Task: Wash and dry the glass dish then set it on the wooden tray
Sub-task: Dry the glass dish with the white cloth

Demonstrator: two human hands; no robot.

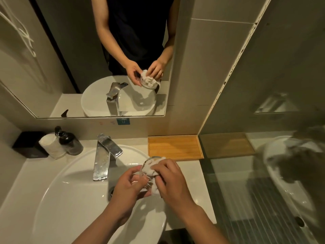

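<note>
We see the fingers of the right hand curled over a bunched white cloth, pressing it into the glass dish. The fingers of the left hand are clenched on the near rim of the same dish, thumb on top, so both hands grip it together. The dish is tilted, its open side turned toward the right hand, and the cloth fills most of it; some cloth hangs below the right fingers.

Directly beneath the fingers lies the white sink, with the hands held above its right part, clear of the basin. Just left of the left fingers stands the chrome tap, its spout reaching toward us.

Beyond the right fingers, near but apart from the dish, the wooden tray rests on the pale bench against the wall. Farther left of the tap, well apart from the hands, a dark pump bottle, a white roll and a black box stand together on the bench. Above, the mirror reflects both hands around dish and cloth.
</note>
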